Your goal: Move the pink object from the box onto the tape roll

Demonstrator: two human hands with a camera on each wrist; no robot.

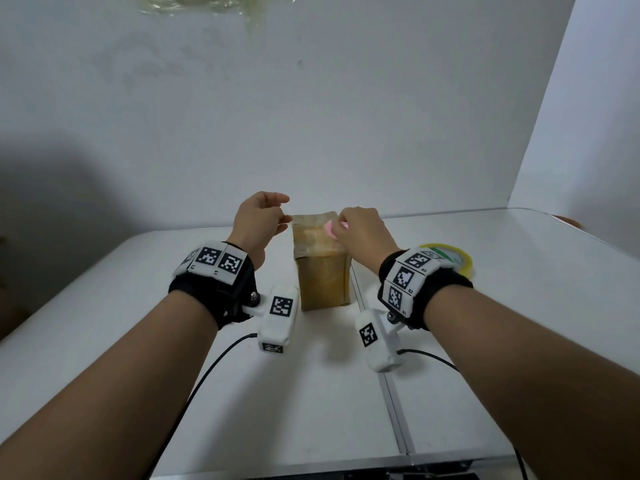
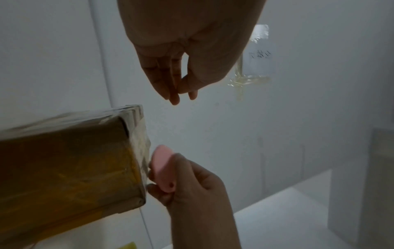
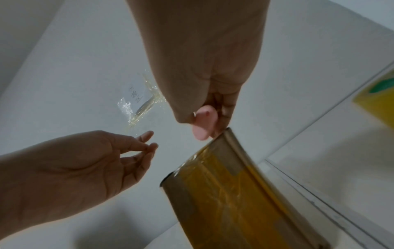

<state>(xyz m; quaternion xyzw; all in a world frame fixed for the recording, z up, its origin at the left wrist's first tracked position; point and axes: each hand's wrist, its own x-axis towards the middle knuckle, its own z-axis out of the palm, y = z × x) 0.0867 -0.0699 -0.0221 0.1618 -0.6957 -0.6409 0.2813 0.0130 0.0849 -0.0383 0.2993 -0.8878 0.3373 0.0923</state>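
Observation:
A brown cardboard box (image 1: pixel 322 275) wrapped in clear tape stands upright on the white table (image 1: pixel 502 341). My right hand (image 1: pixel 360 230) grips a small pink cutter (image 1: pixel 330 229) and holds it against the box's top right edge. In the left wrist view the pink cutter (image 2: pixel 162 168) touches the taped top of the box (image 2: pixel 64 168). My left hand (image 1: pixel 266 216) hovers just left of the box top without touching it. Its fingers (image 3: pixel 145 148) are loosely curled with the thumb near them, and nothing shows between them.
A yellow roll of tape (image 1: pixel 450 258) lies on the table behind my right wrist. A metal seam (image 1: pixel 391 393) runs along the table toward me. White walls close the back and right. Crumpled clear tape (image 1: pixel 207 5) sticks high on the back wall.

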